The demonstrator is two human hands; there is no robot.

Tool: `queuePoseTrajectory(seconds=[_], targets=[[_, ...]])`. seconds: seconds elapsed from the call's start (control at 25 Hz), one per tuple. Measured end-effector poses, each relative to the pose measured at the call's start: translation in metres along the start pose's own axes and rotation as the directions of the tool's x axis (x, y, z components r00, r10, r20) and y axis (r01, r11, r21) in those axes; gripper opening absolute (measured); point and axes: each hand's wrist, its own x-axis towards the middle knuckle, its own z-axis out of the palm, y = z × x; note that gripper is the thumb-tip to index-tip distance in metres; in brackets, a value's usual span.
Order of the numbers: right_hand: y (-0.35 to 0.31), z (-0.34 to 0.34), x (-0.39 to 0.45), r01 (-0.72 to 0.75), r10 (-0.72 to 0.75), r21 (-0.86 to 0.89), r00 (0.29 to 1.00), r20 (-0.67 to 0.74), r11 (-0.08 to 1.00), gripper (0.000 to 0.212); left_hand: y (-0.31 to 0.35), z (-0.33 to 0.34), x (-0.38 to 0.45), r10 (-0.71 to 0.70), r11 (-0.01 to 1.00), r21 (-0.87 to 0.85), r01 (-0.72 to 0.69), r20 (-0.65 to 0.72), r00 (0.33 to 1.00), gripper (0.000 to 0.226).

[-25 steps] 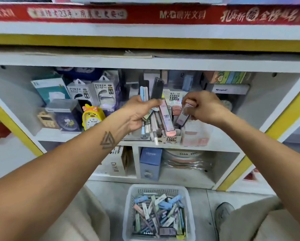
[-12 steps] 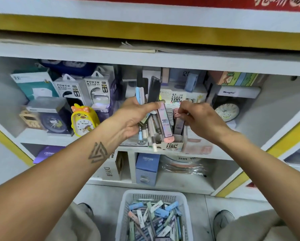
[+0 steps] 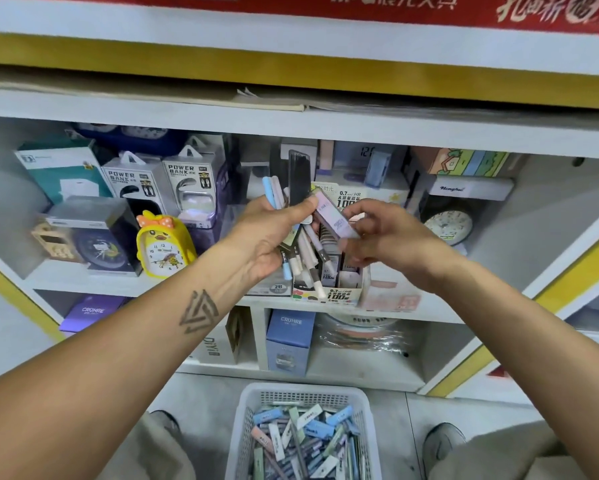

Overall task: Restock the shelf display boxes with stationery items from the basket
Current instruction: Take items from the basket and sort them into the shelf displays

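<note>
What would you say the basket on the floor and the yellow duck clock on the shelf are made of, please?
Basket: probably moulded white plastic, matt, judging by its perforated lattice walls. Yellow duck clock: likely glossy plastic, going by its smooth rounded body with soft highlights.

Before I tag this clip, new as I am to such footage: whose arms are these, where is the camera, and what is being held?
There is no machine here: a person wears a camera on the head, looking forward and down, so the two bare arms are the wearer's own. The left hand grips a bundle of pens and slim packs. The right hand pinches a pale lilac pack just above the display box on the white shelf, beside a yellow duck clock. On the floor below stands a white basket full of more stationery.
</note>
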Motion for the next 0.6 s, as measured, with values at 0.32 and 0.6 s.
queuePoseTrajectory(seconds=[0.32,0.6], targets=[[-0.003,-0.042,-0.005,0.086,-0.110,-0.285,0.992,-0.068,0.955,0.041,0.009,-0.018,0.007,-0.023,1.000,-0.020,0.021,-0.067,0.997,0.023],[0.014,-0.029,0.003,0.243,-0.348,-0.729,0.937,0.006,0.640,0.017,0.003,-0.011,0.005,-0.011,1.000,-0.020,0.010,-0.043,0.999,0.044]])
